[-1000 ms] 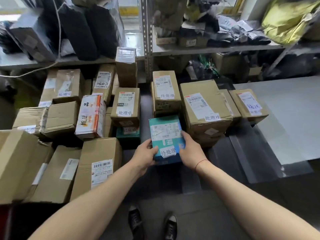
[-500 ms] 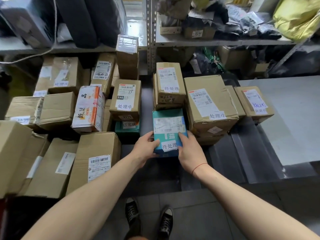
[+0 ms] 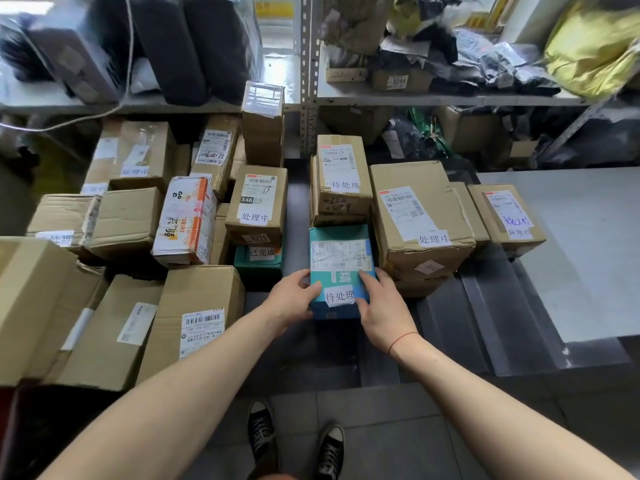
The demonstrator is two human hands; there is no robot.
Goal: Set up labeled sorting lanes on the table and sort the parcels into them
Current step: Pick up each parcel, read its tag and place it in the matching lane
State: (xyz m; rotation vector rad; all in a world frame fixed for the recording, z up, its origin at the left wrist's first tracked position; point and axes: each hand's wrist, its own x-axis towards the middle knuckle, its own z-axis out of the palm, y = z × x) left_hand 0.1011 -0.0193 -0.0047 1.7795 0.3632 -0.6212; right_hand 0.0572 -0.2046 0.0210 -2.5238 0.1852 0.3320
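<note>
A teal parcel (image 3: 341,258) with a shipping label and a white 待处理 tag lies on the dark table, right in front of a brown box (image 3: 343,174) that bears the same tag. My left hand (image 3: 292,294) grips the teal parcel's left edge and my right hand (image 3: 379,306) holds its right front corner, fingers over the top. To the right sits a big brown box (image 3: 419,216) tagged 处理中. Left of the gap stands another 处理中 box (image 3: 258,202) on top of a green parcel (image 3: 259,259) tagged 已完成.
Many brown cartons (image 3: 194,313) crowd the table's left side, with a white and orange box (image 3: 185,220) among them. A small tagged box (image 3: 505,216) sits at the right beside a grey sheet (image 3: 581,244). Metal shelving (image 3: 306,77) with bags rises behind.
Both hands have pushed the teal parcel a little away from me, up against the brown 待处理 box. The view has tipped slightly downward.
</note>
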